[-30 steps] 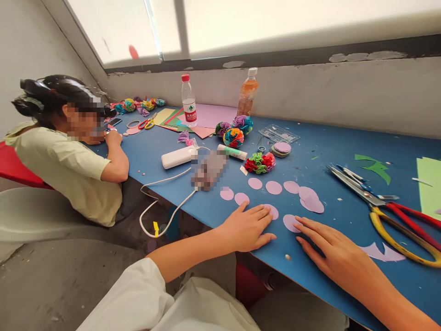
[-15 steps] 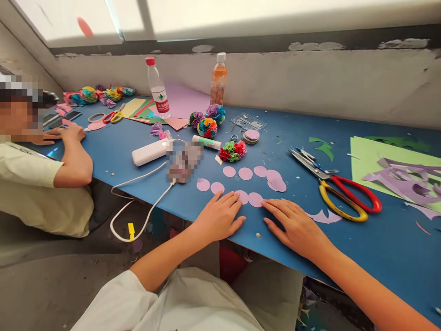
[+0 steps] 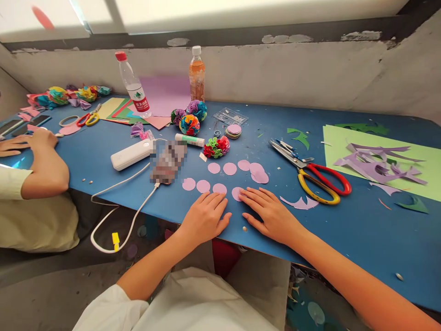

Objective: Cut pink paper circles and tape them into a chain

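Note:
Two rows of pale purple paper circles lie on the blue table. My left hand [image 3: 206, 217] rests flat, fingers stretched out, with its fingertips at the lower edge of a front-row circle [image 3: 219, 188]. The fingertips of my right hand [image 3: 270, 214] touch the right side of another circle [image 3: 236, 194]; its fingers are also extended, holding nothing. Farther left in this row lie two more circles [image 3: 189, 184]. Behind, the back row runs from a single circle [image 3: 214, 168] to overlapping circles [image 3: 261, 177] at its right end.
Large scissors [image 3: 310, 177] lie right of the circles, beside green paper [image 3: 365, 177] with purple scraps. Behind stand paper flowers [image 3: 189, 124], a glue stick [image 3: 189, 140] and two bottles [image 3: 197, 76]. A white power bank [image 3: 132, 155] is cabled to a blurred device. A co-worker's arm [image 3: 44, 163] is left.
My view has turned right, so everything sits farther left. The circle at my left fingertips has slid left, leaving a gap from the one my right fingers touch.

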A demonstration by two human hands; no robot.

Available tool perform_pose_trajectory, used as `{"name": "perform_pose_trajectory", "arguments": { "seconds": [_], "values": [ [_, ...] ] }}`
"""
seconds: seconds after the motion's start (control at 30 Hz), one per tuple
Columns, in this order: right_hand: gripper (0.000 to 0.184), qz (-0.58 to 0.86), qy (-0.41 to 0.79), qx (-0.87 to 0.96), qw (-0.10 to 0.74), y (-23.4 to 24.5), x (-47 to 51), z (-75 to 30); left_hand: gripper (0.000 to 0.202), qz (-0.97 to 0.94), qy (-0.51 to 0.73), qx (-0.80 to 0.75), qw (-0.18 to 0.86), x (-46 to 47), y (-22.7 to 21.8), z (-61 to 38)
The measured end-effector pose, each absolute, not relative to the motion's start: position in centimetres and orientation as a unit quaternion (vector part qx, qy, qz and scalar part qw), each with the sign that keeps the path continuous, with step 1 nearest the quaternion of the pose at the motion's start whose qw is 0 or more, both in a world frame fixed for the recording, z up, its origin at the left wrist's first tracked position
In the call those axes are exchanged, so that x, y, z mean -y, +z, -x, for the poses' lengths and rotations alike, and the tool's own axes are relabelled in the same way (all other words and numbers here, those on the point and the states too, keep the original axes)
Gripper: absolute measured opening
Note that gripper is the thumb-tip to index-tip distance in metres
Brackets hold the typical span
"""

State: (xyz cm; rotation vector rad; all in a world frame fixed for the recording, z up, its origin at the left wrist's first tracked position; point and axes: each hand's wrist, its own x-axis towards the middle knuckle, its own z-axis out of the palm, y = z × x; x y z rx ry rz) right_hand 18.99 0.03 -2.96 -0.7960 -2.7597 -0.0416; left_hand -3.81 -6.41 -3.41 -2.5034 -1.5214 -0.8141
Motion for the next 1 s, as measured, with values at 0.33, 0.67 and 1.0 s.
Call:
{"name": "perform_pose_trajectory", "arguments": {
  "seconds": [0.33,0.67,1.0],
  "values": [
    [0.048,0.263,0.022,0.956,0.125,-2.84,-0.48,-18.29,0.035,0.820,-0.265,0.507,0.032,6.34,-3.29,3.73],
    [0.051,0.264,0.031,0.958,0.107,-2.90,-0.40,-18.29,0.036,0.810,-0.256,0.527,0.030,6.33,-3.38,3.67],
    [0.053,0.252,0.046,0.964,0.075,-2.91,-0.63,-18.05,0.033,0.812,-0.280,0.510,0.049,6.31,-3.20,3.71]
  ]
}}
